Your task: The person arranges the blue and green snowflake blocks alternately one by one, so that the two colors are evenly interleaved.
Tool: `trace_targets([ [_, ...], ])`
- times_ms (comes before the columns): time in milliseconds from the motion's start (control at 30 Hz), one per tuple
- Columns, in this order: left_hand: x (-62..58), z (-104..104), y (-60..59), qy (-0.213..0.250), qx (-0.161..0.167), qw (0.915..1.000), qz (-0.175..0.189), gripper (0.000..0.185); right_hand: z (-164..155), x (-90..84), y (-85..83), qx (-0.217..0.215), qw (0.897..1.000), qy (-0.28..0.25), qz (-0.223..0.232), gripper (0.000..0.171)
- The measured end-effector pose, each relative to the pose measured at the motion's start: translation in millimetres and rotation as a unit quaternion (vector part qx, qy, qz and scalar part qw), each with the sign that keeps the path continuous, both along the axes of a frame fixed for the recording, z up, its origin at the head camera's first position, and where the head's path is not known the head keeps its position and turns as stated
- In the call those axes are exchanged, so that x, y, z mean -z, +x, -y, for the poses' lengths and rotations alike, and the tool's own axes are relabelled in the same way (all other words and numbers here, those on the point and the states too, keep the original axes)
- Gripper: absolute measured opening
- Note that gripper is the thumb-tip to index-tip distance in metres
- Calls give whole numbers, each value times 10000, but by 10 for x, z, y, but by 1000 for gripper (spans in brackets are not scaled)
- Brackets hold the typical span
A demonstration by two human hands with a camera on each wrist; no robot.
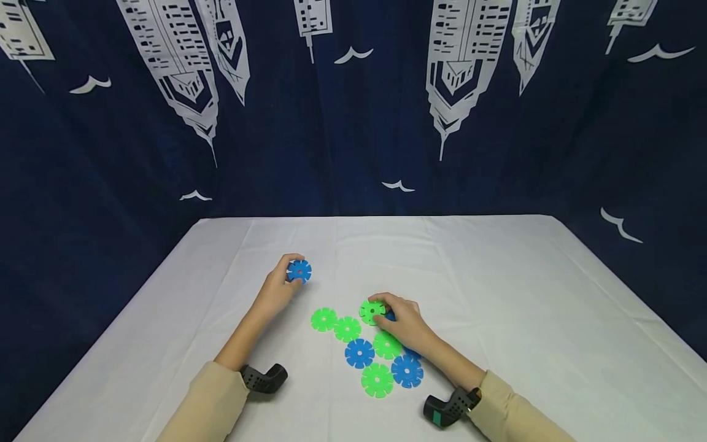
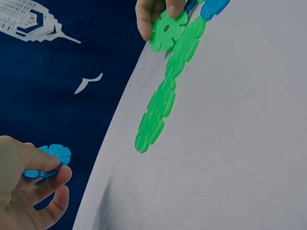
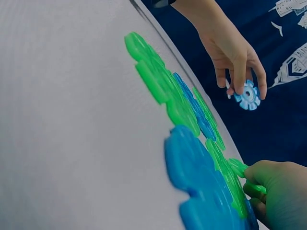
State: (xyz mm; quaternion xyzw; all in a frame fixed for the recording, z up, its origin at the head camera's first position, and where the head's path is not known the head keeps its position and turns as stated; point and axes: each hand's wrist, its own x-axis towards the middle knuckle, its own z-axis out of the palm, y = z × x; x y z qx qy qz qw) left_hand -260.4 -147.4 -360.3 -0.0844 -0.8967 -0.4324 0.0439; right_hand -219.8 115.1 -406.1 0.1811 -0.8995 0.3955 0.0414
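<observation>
Between thumb and fingers, my left hand (image 1: 278, 291) holds a blue notched plastic disc (image 1: 299, 272), raised left of the other discs. The left wrist view shows this blue disc (image 2: 56, 152) pinched, with more blue beneath it. My right hand (image 1: 407, 320) pinches a green notched disc (image 1: 368, 312) by its edge, at the far side of the group; the same green disc (image 2: 168, 32) appears tilted up in the left wrist view. A blue disc (image 1: 390, 315) is partly hidden by the right hand's fingers. In the right wrist view the thumb covers part of the green disc (image 3: 237, 167).
Near the right hand, several more notched discs lie on the white tablecloth (image 1: 497, 294), among them a green disc (image 1: 324, 319), a blue disc (image 1: 359, 353) and a front green disc (image 1: 378, 380). A dark blue printed curtain (image 1: 331, 135) hangs behind the table.
</observation>
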Motion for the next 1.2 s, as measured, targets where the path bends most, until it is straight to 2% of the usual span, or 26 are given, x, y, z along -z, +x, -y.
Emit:
trace_targets([
  [233,71,-33,-93,164,-195,9996,71,46,3,-1,-2,8,10000,-11,12,33],
  [667,329,-83,-140,-10,-163,9997,176,53,0,-5,6,-24,10000,82,-33,34],
  [833,364,-67,-131,-140,-51,9999,74,52,0,-1,6,-18,10000,57,-27,34],
  [1033,368,-44,-115,-340,-70,9993,103,51,0,3,1,-87,9999,71,-84,34],
  [1133,371,-43,-108,-392,-116,9992,-9,49,-2,3,1,-80,9999,48,-123,34],
  [1200,379,-38,-89,-537,-176,9981,-226,48,1,6,4,-75,9999,35,-116,34],
])
